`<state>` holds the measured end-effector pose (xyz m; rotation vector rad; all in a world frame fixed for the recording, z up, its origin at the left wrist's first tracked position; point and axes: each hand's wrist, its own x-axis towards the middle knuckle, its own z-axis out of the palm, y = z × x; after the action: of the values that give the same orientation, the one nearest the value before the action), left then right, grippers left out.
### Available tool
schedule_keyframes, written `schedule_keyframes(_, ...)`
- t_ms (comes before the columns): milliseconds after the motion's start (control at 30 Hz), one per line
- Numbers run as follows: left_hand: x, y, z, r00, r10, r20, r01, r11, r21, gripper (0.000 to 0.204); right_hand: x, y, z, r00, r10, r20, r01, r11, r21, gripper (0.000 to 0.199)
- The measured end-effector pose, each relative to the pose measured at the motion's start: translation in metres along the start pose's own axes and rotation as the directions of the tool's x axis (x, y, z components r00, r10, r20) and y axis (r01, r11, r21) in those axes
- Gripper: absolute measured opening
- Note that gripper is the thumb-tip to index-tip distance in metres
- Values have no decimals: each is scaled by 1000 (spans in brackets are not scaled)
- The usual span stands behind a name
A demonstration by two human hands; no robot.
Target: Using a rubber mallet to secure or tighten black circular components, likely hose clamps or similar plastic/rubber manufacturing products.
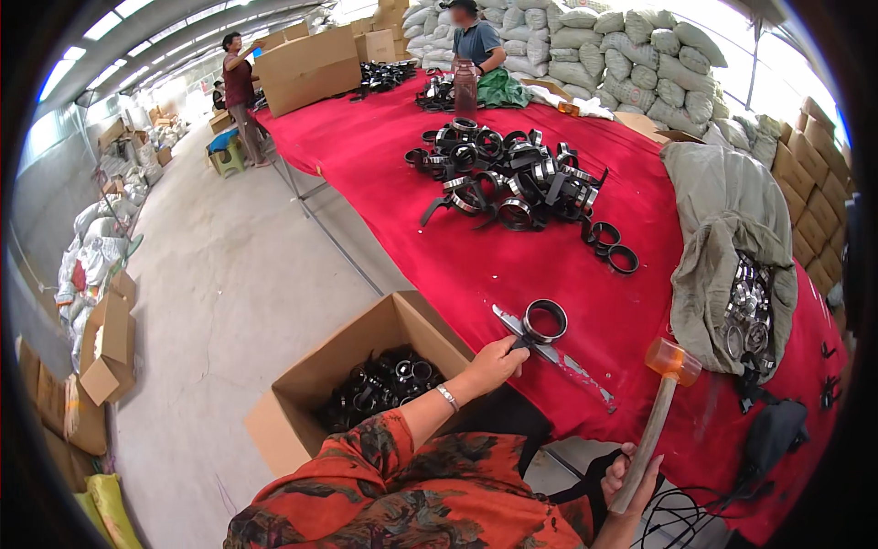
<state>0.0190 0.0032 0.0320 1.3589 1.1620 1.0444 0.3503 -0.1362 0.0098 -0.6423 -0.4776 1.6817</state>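
Left hand (498,359) reaches out over the near edge of the red table (512,265), fingers pinched on the tab of a black-and-metal ring clamp (544,321); the clamp sits on a flat metal bar (558,359) lying on the cloth. Right hand (629,476), low and near the body, is wrapped around the wooden handle of a mallet (660,412) with an orange translucent head, head raised just right of the bar. Open cardboard box (352,375) on the floor below the table edge, beside the left forearm: partly filled with dark ring clamps, loosely tumbled. Mid-table, a large loose pile of clamps (512,174), a few strays just right of it. On the table's right side, a grey-green sack (727,247) lies open at its mouth, shiny metal bands (748,306) spilling out. Far end: bigger cardboard box (306,66), contents not visible, and a brown jar (465,89). Two other people stand at that far end. Stuffed sacks stacked behind.
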Motion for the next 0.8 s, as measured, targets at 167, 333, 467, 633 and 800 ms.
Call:
schedule_keyframes(167, 3, -20, 1, 998, -19, 61, 23, 997, -79, 24, 7, -19, 21, 996, 40, -86, -14, 959, 282, 51)
schedule_keyframes(333, 5, -19, 5, 998, 1, 63, -1, 1000, -1, 25, -3, -22, 52, 986, 85, -143, -91, 995, -33, 42)
schedule_keyframes(467, 9, -46, -8, 987, 160, 15, -156, 978, -140, 33, -7, -18, 129, 992, -11, -125, -53, 864, -500, 38)
schedule_keyframes(633, 8, -44, -7, 984, 177, 17, -172, 971, -163, 38, 15, -13, 154, 936, -304, 176, 317, 514, -797, 50)
schedule_keyframes(800, 7, -41, 4, 981, 190, -45, -194, 968, -156, 31, 23, 9, 126, 999, 21, -36, -42, 399, -916, 52)
